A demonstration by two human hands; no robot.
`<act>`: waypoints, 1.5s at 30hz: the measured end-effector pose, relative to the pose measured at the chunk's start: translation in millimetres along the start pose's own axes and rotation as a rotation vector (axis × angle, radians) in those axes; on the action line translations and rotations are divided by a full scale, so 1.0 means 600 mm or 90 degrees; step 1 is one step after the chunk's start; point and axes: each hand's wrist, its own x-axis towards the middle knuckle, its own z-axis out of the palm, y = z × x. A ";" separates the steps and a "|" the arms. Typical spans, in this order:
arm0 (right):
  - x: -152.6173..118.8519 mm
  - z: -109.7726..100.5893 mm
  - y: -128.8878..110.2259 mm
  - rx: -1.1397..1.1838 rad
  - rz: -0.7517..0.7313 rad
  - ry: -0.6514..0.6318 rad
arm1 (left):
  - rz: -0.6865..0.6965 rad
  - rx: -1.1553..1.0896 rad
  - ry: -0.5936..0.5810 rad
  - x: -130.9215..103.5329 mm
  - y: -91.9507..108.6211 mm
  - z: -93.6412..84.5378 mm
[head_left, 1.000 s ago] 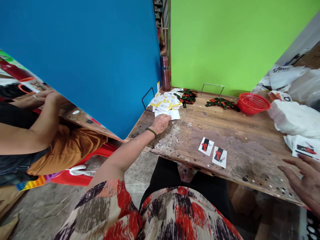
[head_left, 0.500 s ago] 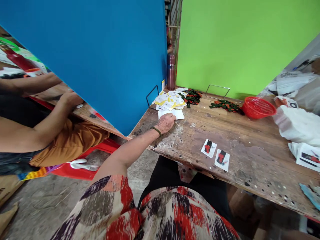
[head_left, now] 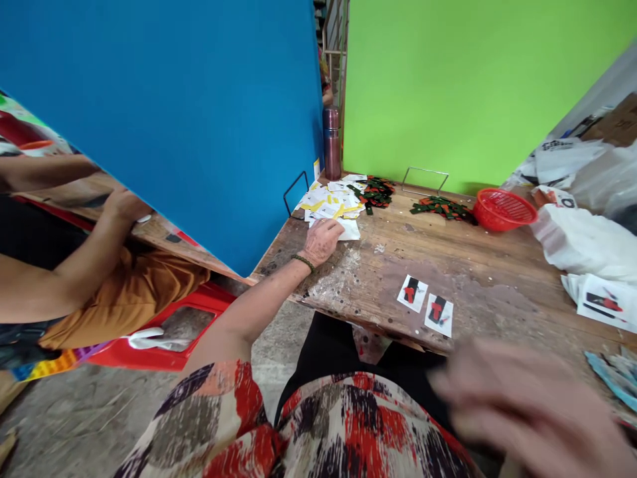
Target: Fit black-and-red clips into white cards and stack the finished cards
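My left hand (head_left: 322, 240) reaches to the far side of the table, its fingers curled down on a white card (head_left: 350, 230). The card lies at the front of a pile of white and yellow cards (head_left: 331, 199). My right hand (head_left: 527, 398) is a blur over the table's near edge at lower right; its fingers cannot be made out. Two white cards with black and red printed pictures, a left one (head_left: 412, 293) and a right one (head_left: 438, 315), lie side by side near the front edge.
Dark green and red pieces (head_left: 375, 192) are heaped beside the cards, with more (head_left: 442, 208) near a red basket (head_left: 505, 209). A thermos (head_left: 332, 145) stands at the corner between blue (head_left: 174, 119) and green (head_left: 448, 86) panels. Printed cards (head_left: 604, 302) lie right. A co-worker's arm (head_left: 74, 265) shows left.
My right hand has come into view at the lower right, moving fast. My left hand stays on the white card. The whole view has shifted slightly.
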 end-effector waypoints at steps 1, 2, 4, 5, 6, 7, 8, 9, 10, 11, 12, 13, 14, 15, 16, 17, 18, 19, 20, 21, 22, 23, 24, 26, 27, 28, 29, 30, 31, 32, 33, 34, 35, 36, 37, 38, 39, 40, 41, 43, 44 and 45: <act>0.022 0.013 0.021 -0.010 0.036 -0.003 | 0.014 -0.008 0.015 -0.001 0.006 -0.008; 0.045 0.030 0.046 -0.015 0.067 0.038 | 0.028 -0.016 0.031 -0.003 0.015 -0.016; 0.087 0.068 0.101 -0.048 0.120 0.156 | 0.057 -0.038 0.057 -0.009 0.039 -0.034; 0.104 0.087 0.127 -0.073 0.138 0.217 | 0.068 -0.052 0.066 -0.013 0.052 -0.042; 0.118 0.105 0.149 -0.088 0.144 0.268 | 0.078 -0.070 0.070 -0.018 0.066 -0.050; 0.129 0.119 0.166 -0.094 0.145 0.305 | 0.086 -0.091 0.072 -0.024 0.079 -0.058; 0.137 0.131 0.178 -0.098 0.142 0.331 | 0.091 -0.112 0.071 -0.029 0.091 -0.065; 0.142 0.139 0.185 -0.104 0.135 0.347 | 0.097 -0.133 0.067 -0.033 0.100 -0.071; 0.146 0.144 0.188 -0.113 0.126 0.354 | 0.100 -0.153 0.062 -0.037 0.107 -0.077; 0.148 0.147 0.188 -0.125 0.114 0.356 | 0.102 -0.172 0.055 -0.040 0.111 -0.082; 0.150 0.148 0.187 -0.135 0.100 0.353 | 0.104 -0.190 0.047 -0.042 0.113 -0.086; 0.151 0.149 0.186 -0.139 0.086 0.347 | 0.104 -0.208 0.038 -0.043 0.113 -0.089; 0.152 0.149 0.185 -0.132 0.076 0.340 | 0.102 -0.225 0.032 -0.043 0.111 -0.092; 0.152 0.150 0.184 -0.115 0.075 0.333 | 0.098 -0.241 0.026 -0.043 0.109 -0.094; 0.153 0.151 0.185 -0.089 0.085 0.327 | 0.094 -0.253 0.023 -0.043 0.108 -0.095; 0.154 0.153 0.186 -0.057 0.108 0.321 | 0.088 -0.260 0.027 -0.043 0.107 -0.097; 0.155 0.155 0.188 -0.020 0.140 0.319 | 0.075 -0.256 0.044 -0.044 0.108 -0.098; 0.156 0.158 0.191 0.018 0.178 0.318 | 0.052 -0.242 0.071 -0.047 0.110 -0.099; 0.157 0.161 0.193 0.057 0.214 0.320 | 0.017 -0.220 0.110 -0.050 0.116 -0.100; 0.158 0.164 0.195 0.091 0.246 0.322 | -0.028 -0.199 0.154 -0.055 0.123 -0.099; 0.159 0.167 0.196 0.118 0.269 0.328 | -0.074 -0.189 0.192 -0.061 0.133 -0.098; 0.159 0.169 0.197 0.136 0.284 0.335 | -0.116 -0.204 0.214 -0.067 0.145 -0.096; 0.160 0.172 0.196 0.144 0.291 0.341 | -0.151 -0.250 0.218 -0.072 0.157 -0.092; 0.160 0.176 0.193 0.125 0.290 0.350 | -0.204 -0.423 0.178 -0.081 0.183 -0.081; 0.159 0.178 0.191 0.101 0.287 0.350 | -0.231 -0.522 0.150 -0.083 0.195 -0.074; 0.159 0.180 0.188 0.070 0.286 0.347 | -0.259 -0.608 0.129 -0.084 0.205 -0.067; 0.159 0.183 0.186 0.036 0.285 0.341 | -0.285 -0.677 0.118 -0.084 0.213 -0.061; 0.158 0.185 0.184 0.003 0.287 0.336 | -0.302 -0.727 0.113 -0.083 0.219 -0.054; 0.158 0.186 0.183 -0.025 0.290 0.332 | -0.315 -0.759 0.114 -0.081 0.223 -0.049; 0.158 0.188 0.183 -0.042 0.294 0.328 | -0.325 -0.780 0.117 -0.081 0.224 -0.044; 0.157 0.189 0.184 -0.044 0.299 0.322 | -0.334 -0.794 0.118 -0.080 0.224 -0.040; 0.156 0.189 0.186 -0.028 0.309 0.313 | -0.345 -0.804 0.115 -0.081 0.222 -0.035; 0.156 0.189 0.188 0.007 0.324 0.299 | -0.358 -0.809 0.108 -0.083 0.218 -0.031; 0.155 0.189 0.191 0.057 0.342 0.279 | -0.370 -0.812 0.097 -0.085 0.214 -0.026; 0.154 0.189 0.194 0.114 0.362 0.256 | -0.380 -0.816 0.084 -0.088 0.209 -0.021; 0.153 0.189 0.197 0.170 0.380 0.236 | -0.388 -0.824 0.071 -0.091 0.204 -0.016; 0.153 0.189 0.200 0.220 0.395 0.221 | -0.398 -0.837 0.061 -0.094 0.200 -0.011; 0.153 0.190 0.202 0.260 0.404 0.214 | -0.409 -0.854 0.053 -0.096 0.196 -0.008; 0.152 0.191 0.204 0.292 0.409 0.212 | -0.420 -0.873 0.049 -0.098 0.193 -0.005; 0.153 0.195 0.205 0.327 0.412 0.216 | -0.439 -0.903 0.045 -0.100 0.189 -0.004; 0.154 0.197 0.205 0.325 0.411 0.218 | -0.441 -0.909 0.040 -0.100 0.188 -0.004; 0.155 0.200 0.205 0.305 0.409 0.219 | -0.438 -0.906 0.037 -0.100 0.188 -0.005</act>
